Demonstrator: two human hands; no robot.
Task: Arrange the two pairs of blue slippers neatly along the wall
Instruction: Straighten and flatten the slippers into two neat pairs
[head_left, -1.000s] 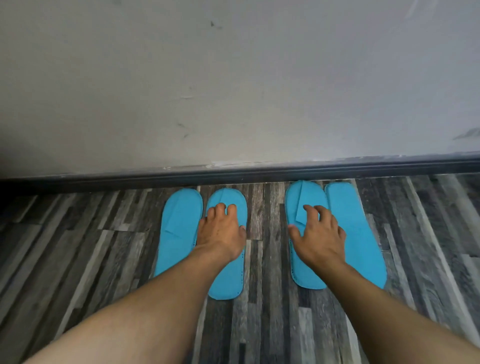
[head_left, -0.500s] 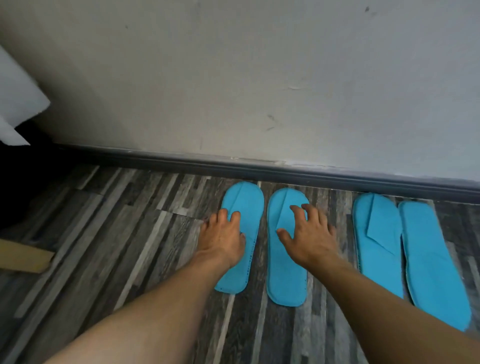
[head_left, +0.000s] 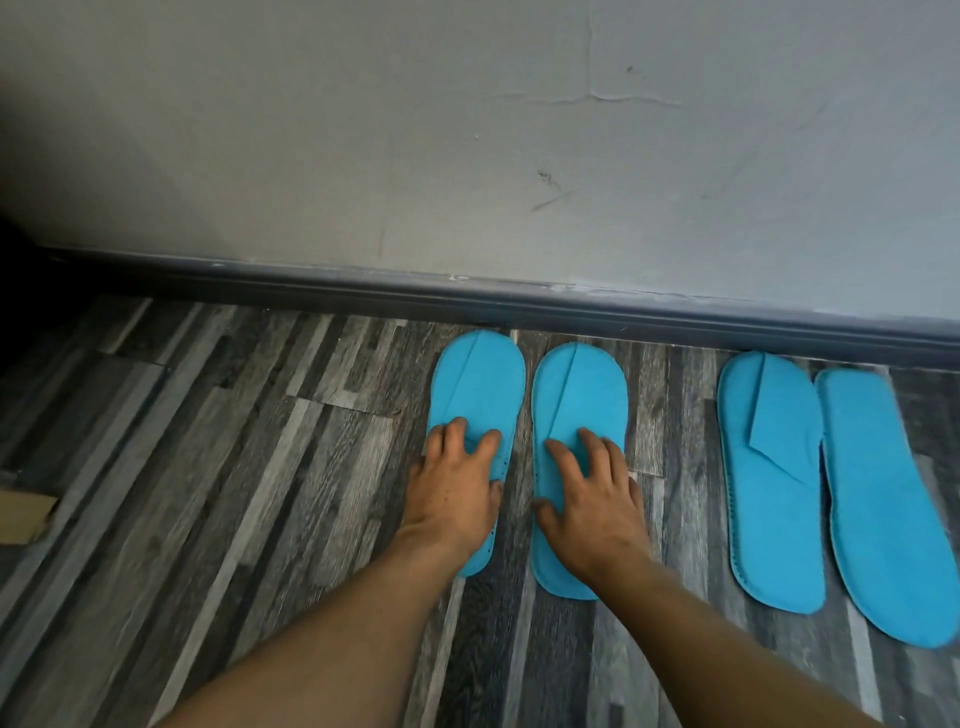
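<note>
Two pairs of flat blue slippers lie on the striped grey floor, toes toward the wall. In the left pair, my left hand (head_left: 457, 483) rests flat with fingers spread on the left slipper (head_left: 480, 382). My right hand (head_left: 592, 493) lies flat, fingers apart, on the slipper beside it (head_left: 579, 389). The two slippers sit side by side with a narrow gap. The right pair stands apart: one slipper (head_left: 774, 483) with a folded upper, and the outer one (head_left: 878, 499) angled slightly outward at its heel. Neither hand grips anything.
A dark baseboard (head_left: 519, 301) runs along the foot of the grey wall (head_left: 467, 156), just beyond the slipper toes. A piece of brown cardboard (head_left: 23, 517) lies at the left edge. A dark shadowed area fills the far left corner.
One second ago my hands lay one on each pair. My right hand has moved over to the left pair, and both hands have slid back toward the slippers' middles. The view has shifted left.
</note>
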